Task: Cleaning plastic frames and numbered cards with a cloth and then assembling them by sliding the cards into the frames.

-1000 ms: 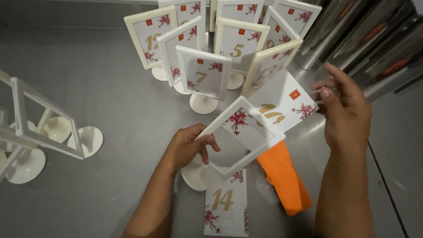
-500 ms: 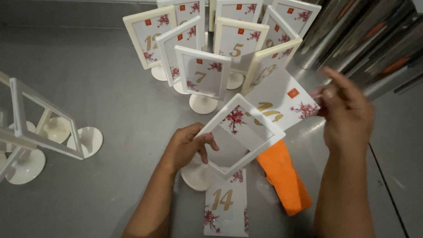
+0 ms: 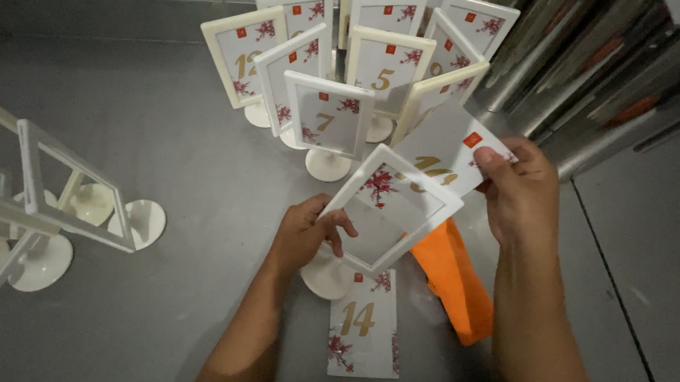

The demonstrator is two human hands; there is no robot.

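**Card half into a tilted stand**

Near the tabletop's left edge stand empty cream frame stands (image 3: 68,208), set apart from the filled ones. At the middle, the left hand (image 3: 303,235) grips a tilted frame stand (image 3: 389,209), fingers curled round its lower edge to steady it. The right hand (image 3: 522,197) pinches a numbered card (image 3: 447,146) at the frame's top. Filled stands (image 3: 328,121) cluster at the far edge; a spare card (image 3: 364,324) and orange cloth (image 3: 452,278) lie nearest

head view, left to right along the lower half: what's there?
Empty white frames on round bases → left hand → flat floral card → orange cloth → right hand
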